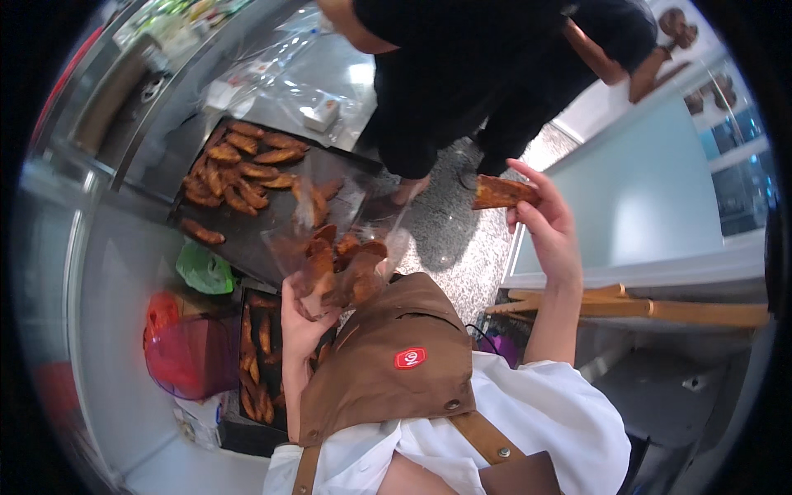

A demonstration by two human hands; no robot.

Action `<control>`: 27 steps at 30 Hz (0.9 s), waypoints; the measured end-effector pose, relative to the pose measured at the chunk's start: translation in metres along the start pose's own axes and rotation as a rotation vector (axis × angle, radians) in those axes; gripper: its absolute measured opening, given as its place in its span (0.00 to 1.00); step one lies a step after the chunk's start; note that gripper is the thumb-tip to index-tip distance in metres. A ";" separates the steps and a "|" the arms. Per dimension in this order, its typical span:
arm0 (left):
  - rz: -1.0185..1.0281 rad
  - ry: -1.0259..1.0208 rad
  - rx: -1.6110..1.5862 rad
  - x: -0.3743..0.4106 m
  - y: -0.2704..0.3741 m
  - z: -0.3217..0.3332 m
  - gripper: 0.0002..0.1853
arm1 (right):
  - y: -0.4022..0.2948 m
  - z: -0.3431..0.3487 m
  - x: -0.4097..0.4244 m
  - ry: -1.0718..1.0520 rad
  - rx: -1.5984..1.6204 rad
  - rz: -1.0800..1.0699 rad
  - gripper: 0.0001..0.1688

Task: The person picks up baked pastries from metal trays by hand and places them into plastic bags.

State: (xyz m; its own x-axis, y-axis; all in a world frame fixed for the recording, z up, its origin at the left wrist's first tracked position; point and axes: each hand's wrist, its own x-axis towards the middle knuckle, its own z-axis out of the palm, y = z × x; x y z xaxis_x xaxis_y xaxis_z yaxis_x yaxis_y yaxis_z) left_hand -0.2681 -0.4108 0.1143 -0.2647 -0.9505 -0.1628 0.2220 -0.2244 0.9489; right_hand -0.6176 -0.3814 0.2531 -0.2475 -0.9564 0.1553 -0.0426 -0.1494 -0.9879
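My left hand (304,318) grips a clear plastic bag (401,226) in front of the brown apron. Several browned, elongated food pieces (322,263) stand inside the bag. Off to the right, my right hand (549,219) pinches one flat browned food piece (497,193) between thumb and fingers, apart from the bag. A dark baking tray (247,244) lies beyond the bag, with similar pieces (238,164) heaped on its far left part. Whether some pieces near the bag lie on the tray or show through the plastic, I cannot tell.
A second dark tray (243,309) of browned pieces sits left of my left forearm. Beside it are a pink translucent container (185,359) and a green plastic bag (204,269). A person in black (458,74) stands ahead. Folded wooden legs (668,309) are at right.
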 end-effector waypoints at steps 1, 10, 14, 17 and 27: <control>0.008 0.002 0.007 0.000 0.001 -0.001 0.37 | -0.006 0.002 0.004 -0.026 0.002 -0.038 0.25; 0.053 0.024 0.075 -0.002 -0.002 -0.007 0.36 | -0.035 0.026 0.038 -0.200 0.235 0.003 0.21; 0.080 0.045 0.132 0.000 -0.012 -0.011 0.36 | -0.047 0.033 0.057 -0.240 0.142 0.014 0.19; 0.017 0.043 0.121 -0.003 -0.003 -0.008 0.36 | -0.049 0.027 0.069 -0.313 0.092 0.032 0.17; 0.114 0.072 0.272 -0.008 -0.004 -0.012 0.35 | -0.087 0.068 0.081 -0.594 -0.321 -0.192 0.11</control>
State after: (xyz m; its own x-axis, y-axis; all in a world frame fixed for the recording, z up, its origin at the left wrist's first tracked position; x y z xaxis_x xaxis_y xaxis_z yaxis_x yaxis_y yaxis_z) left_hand -0.2561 -0.4049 0.1083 -0.1834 -0.9811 -0.0610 -0.0157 -0.0591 0.9981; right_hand -0.5683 -0.4629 0.3517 0.3602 -0.9093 0.2083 -0.3387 -0.3355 -0.8790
